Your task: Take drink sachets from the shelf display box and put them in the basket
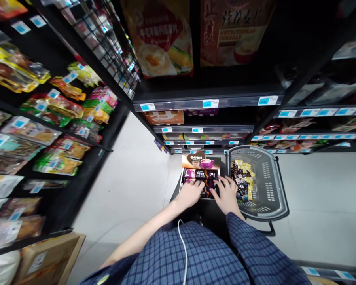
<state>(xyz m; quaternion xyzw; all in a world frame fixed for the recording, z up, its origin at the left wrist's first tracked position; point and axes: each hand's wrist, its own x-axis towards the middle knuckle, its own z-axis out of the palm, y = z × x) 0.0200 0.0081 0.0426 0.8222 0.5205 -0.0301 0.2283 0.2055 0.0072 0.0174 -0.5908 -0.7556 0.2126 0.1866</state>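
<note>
An open display box (201, 162) with a purple cup printed on its raised lid stands in front of my lap. Dark, purple-and-orange sachets (200, 174) lie in it side by side. My left hand (191, 193) rests on the sachets, its fingers bent slightly and a little apart. Over the right edge of the box, my right hand (228, 193) has its fingers spread, with the tips touching the sachets' right ends. It wears a ring. My fingers partly cover the lower sachets.
A grey shopping basket (268, 182) stands right of the box, with yellow and black small packets (245, 180) inside. Ahead is a black shelf (207, 101) holding large cereal bags (163, 43). Snack shelves (56, 130) line the left. A cardboard carton (47, 257) sits lower left. A white cable (184, 245) hangs over my shirt.
</note>
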